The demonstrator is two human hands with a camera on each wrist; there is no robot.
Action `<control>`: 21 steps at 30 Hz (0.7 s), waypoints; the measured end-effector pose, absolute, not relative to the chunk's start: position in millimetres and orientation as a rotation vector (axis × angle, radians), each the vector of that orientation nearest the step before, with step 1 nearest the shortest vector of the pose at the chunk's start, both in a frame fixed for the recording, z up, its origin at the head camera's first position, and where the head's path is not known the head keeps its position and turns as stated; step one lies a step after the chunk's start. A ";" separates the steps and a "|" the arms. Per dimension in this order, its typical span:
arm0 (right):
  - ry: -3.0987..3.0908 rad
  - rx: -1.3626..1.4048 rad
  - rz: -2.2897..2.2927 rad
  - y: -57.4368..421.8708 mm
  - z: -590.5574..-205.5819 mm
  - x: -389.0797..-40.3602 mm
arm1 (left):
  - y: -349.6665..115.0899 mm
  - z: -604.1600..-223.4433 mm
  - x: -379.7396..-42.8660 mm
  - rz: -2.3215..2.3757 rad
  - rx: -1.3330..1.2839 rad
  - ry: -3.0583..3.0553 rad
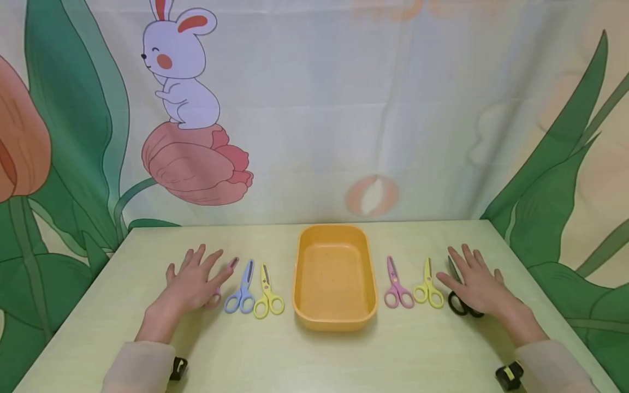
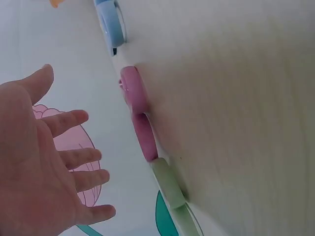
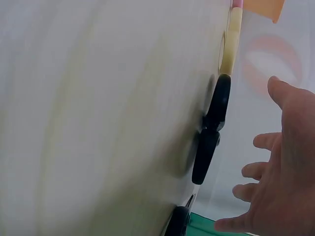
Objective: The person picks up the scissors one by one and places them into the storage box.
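My left hand (image 1: 193, 283) hovers with spread fingers over pink scissors (image 2: 133, 91), partly covering them in the head view. Green handles (image 2: 168, 183) show beside those in the left wrist view, hidden by the hand from above. To its right lie blue scissors (image 1: 247, 279) and yellow scissors (image 1: 266, 285). Over on the other side, my right hand (image 1: 475, 284) is spread above black-handled scissors (image 3: 216, 105), holding nothing. Another black handle (image 3: 177, 221) appears at the bottom of the right wrist view. Yellow scissors (image 1: 428, 275) and pink scissors (image 1: 392, 275) lie left of that hand.
A yellow-orange rectangular tub (image 1: 334, 323) stands mid-table between the two rows of scissors. The pale table (image 1: 275, 360) ends at a hanging cloth (image 1: 304, 125) printed with a rabbit, tulips and leaves.
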State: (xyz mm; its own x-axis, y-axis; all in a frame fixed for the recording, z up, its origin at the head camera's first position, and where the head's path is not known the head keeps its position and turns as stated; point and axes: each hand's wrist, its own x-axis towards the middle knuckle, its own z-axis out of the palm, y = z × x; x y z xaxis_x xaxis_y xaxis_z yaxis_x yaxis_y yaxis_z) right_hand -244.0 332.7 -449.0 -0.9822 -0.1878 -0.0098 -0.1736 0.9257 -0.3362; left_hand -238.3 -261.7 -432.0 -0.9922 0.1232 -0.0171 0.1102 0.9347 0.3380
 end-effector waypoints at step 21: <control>3.065 -0.369 -0.505 349.6 -437.9 -245.6 | -232.9 -419.5 -234.6 1.328 0.324 2.812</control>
State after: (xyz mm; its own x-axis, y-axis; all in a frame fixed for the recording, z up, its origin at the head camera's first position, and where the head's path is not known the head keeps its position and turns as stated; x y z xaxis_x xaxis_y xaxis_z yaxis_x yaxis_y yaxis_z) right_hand -245.6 349.6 -437.9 -0.9720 -0.2336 0.0252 -0.2293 0.9199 -0.3180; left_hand -234.6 -232.9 -419.5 -0.9784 0.1929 0.0741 0.1798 0.6178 0.7655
